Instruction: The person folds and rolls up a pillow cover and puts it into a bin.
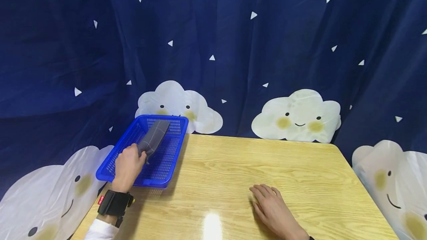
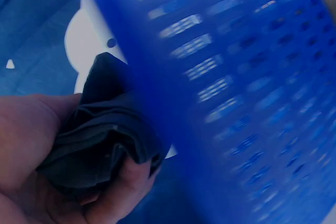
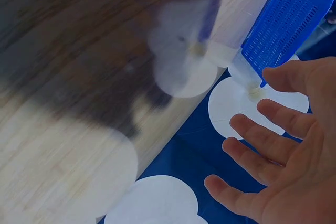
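A grey folded cloth (image 1: 154,137) with thin light lines runs lengthwise over the inside of a blue plastic basket (image 1: 182,147). My left hand (image 1: 129,163) grips its near end, and in the left wrist view the thumb and fingers curl round the dark fabric layers (image 2: 105,135) beside the basket's rim. The cloth's far end reaches toward the basket's back wall. My right hand (image 1: 275,208) is apart from the basket, low over the wooden table, palm down. Its fingers (image 3: 262,140) are spread and relaxed, with nothing in them.
The basket stands at the left back of the light wooden table (image 1: 240,166), its slotted walls all round. Behind and beside the table hangs a dark blue curtain (image 1: 233,47) with white clouds and triangles. A dark band with a black device (image 1: 115,203) sits on my left wrist.
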Demonstrator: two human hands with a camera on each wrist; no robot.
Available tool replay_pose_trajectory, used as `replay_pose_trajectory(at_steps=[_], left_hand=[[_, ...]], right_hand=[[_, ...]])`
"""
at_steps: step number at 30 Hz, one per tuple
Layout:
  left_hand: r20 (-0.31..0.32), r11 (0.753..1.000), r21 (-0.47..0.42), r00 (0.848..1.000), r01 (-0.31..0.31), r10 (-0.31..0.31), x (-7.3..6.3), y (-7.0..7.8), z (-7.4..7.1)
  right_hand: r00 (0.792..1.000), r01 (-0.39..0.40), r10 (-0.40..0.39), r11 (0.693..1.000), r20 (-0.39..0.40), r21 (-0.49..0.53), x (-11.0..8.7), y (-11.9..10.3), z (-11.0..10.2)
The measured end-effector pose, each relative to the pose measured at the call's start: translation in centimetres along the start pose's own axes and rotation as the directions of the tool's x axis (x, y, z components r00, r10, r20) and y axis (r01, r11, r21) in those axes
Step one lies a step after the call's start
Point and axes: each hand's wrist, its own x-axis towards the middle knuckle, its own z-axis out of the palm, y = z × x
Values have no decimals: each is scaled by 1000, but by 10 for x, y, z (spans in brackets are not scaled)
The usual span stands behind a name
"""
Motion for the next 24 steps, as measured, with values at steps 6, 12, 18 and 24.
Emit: replay_pose_trajectory(at_steps=[6,12,18,24], left_hand=[[72,1000,19,997,-6,4,-7,-8,17],[283,999,-18,959,-27,31,-10,4,26],[573,996,-3,817,-84,70,-12,12,31],[583,995,6,809,-103,80,-14,14,32]], right_hand=[[1000,-15,15,1000,-9,11,-4,1,2],[999,-15,15,1000,-32,2,-6,2,6],[999,-33,33,999,8,12,-8,2,7],[999,-45,44,999,13,18,-11,3,8]])
